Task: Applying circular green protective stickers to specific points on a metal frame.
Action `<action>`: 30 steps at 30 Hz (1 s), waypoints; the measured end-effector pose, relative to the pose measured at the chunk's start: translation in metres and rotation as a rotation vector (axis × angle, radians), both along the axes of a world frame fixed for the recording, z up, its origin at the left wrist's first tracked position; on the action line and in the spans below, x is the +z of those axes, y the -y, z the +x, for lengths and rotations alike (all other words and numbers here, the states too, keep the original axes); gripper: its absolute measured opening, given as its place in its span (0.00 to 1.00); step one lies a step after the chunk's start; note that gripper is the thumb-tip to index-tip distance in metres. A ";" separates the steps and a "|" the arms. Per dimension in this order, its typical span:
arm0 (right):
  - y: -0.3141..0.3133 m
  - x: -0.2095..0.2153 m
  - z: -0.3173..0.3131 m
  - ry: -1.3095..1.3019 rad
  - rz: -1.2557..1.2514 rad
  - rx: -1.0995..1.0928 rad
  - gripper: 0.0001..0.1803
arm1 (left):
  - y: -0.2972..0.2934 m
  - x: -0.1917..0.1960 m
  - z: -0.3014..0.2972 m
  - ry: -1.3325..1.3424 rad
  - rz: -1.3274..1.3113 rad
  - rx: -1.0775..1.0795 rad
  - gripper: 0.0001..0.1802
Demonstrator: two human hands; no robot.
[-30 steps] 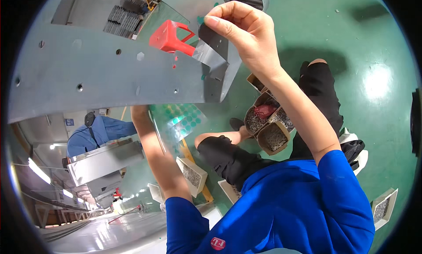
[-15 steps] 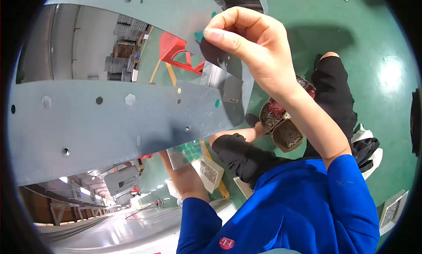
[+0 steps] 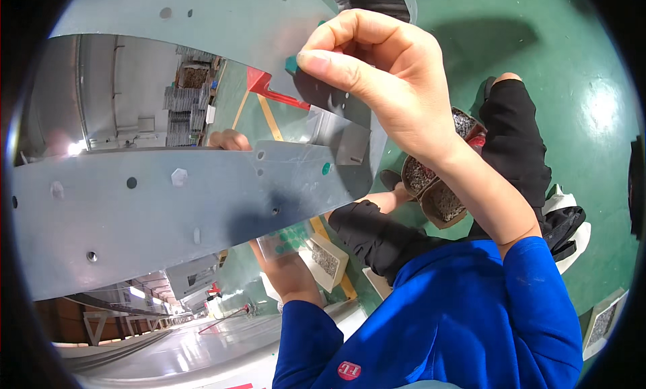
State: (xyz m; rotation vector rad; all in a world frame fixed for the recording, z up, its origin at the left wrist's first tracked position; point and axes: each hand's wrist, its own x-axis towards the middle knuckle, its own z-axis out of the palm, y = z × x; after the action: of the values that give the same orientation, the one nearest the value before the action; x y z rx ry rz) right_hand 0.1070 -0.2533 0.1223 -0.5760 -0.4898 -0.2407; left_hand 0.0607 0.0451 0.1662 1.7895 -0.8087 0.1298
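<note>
floor (image 3: 565,46): green, glossy | glare patch (image 3: 601,96) | cardboard boxes (image 3: 441,190) on it

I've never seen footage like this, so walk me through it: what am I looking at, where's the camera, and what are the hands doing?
There is no machine here. A person in a blue top wears a wide fisheye camera on the head, looking down at their own arms; that is why straight edges bend and the corners go dark. The right hand is raised and pinches a small teal plug against a big shiny metal panel that has small holes in it. The left hand reaches up under the panel and is mostly hidden; whether it grips anything cannot be told. The panel mirrors the hall around it. Below is a green floor with small cardboard boxes of tiny parts beside the person's dark trousers.
</note>
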 end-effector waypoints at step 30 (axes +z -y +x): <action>0.015 0.012 0.012 -0.048 -0.089 -0.236 0.10 | 0.028 -0.001 0.002 0.115 -0.172 0.245 0.11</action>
State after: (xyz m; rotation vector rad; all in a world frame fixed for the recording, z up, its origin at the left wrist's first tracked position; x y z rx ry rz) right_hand 0.1186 -0.2686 0.1338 -0.7252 -0.3869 -0.4300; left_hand 0.0631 0.0170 0.1650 1.7231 -0.6362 0.4534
